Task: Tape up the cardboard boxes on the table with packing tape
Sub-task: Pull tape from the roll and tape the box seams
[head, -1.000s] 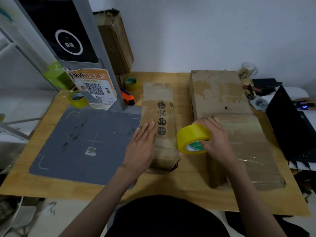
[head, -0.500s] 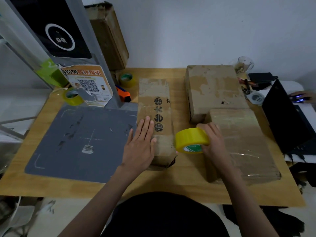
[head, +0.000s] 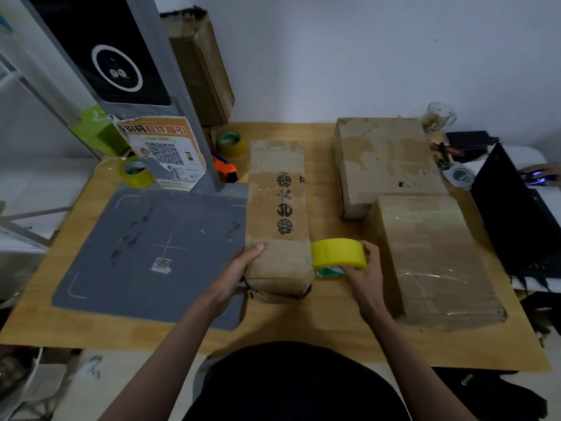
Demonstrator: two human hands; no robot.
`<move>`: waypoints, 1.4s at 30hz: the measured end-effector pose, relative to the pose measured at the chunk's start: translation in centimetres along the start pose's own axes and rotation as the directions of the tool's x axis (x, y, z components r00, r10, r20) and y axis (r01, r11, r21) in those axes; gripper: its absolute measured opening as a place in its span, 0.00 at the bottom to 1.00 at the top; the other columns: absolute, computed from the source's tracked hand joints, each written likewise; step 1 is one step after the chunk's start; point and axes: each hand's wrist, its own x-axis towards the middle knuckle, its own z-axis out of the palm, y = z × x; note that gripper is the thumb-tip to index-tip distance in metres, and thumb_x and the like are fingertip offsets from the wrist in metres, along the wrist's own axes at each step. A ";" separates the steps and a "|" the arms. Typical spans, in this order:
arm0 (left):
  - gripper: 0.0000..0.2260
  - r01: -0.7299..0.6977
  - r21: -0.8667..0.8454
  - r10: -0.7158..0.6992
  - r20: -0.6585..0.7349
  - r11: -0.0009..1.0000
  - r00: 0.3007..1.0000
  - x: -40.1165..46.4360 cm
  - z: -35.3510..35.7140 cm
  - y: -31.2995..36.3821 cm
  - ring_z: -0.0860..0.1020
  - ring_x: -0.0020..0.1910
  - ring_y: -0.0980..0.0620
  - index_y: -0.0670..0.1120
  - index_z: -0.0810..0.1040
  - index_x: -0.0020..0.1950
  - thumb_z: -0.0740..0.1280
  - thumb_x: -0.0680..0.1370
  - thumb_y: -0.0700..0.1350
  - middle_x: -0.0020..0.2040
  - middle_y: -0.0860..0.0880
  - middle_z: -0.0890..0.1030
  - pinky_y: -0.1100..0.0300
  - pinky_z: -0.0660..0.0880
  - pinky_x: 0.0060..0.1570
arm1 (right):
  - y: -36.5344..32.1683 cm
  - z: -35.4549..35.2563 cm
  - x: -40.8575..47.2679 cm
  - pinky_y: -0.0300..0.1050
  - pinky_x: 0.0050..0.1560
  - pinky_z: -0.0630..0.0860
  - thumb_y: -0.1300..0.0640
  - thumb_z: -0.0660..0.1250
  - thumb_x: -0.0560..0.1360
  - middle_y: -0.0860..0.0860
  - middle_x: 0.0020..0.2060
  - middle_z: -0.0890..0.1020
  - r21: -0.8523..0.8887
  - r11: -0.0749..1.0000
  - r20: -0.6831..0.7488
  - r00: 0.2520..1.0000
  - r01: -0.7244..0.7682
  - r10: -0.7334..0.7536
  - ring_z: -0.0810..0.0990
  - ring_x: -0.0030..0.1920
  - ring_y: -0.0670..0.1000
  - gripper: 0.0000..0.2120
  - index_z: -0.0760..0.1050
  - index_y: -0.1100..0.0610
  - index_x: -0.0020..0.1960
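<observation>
A long narrow cardboard box (head: 277, 189) with black printed characters lies lengthwise in the middle of the wooden table (head: 328, 326). My left hand (head: 239, 273) grips its near left edge, thumb on top. My right hand (head: 364, 271) holds a yellow roll of packing tape (head: 337, 253) against the box's near right side. A wide box (head: 385, 162) sits at the back right. A box with clear tape on its top (head: 431, 256) lies in front of it, just right of my right hand.
A grey mat (head: 151, 247) with a slanted scanner stand (head: 121, 56) fills the left. Two more tape rolls (head: 232, 142) (head: 136, 174) and an orange cutter (head: 224, 168) lie behind it. A dark laptop (head: 516, 214), a glass (head: 440, 115) and another person's hand on a mouse (head: 540, 176) are at the right.
My left hand slid from the box's top to its near left edge. My right hand brought the tape roll down against the box's near right side.
</observation>
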 end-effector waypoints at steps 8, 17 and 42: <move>0.19 -0.050 -0.309 0.063 0.031 0.950 0.998 -0.1 -4.8 -0.9 0.81 0.59 0.45 0.52 0.78 0.64 0.60 0.81 0.61 0.59 0.47 0.84 0.42 0.77 0.61 | -4.8 1.1 0.0 0.37 0.54 0.77 0.63 0.76 0.73 0.48 0.57 0.79 0.067 0.967 0.035 0.968 0.245 -0.247 0.79 0.57 0.43 0.26 0.72 0.57 0.68; 0.17 -0.258 -0.079 0.209 -0.387 0.963 0.898 3.6 -8.1 -10.6 0.80 0.58 0.35 0.47 0.70 0.73 0.64 0.84 0.42 0.59 0.40 0.81 0.47 0.80 0.48 | -9.3 7.6 -0.2 0.41 0.55 0.73 0.58 0.78 0.67 0.45 0.58 0.78 0.004 0.849 0.479 0.745 0.528 -0.465 0.75 0.58 0.46 0.25 0.75 0.51 0.61; 0.31 -0.589 0.225 0.621 -0.114 0.776 0.775 7.8 -10.4 -8.0 0.68 0.71 0.63 0.49 0.65 0.78 0.73 0.78 0.49 0.76 0.49 0.62 0.60 0.77 0.63 | -19.0 4.0 5.4 0.45 0.51 0.63 0.70 0.74 0.56 0.53 0.54 0.80 -0.417 0.205 0.622 0.442 0.886 -0.647 0.70 0.53 0.54 0.36 0.74 0.55 0.62</move>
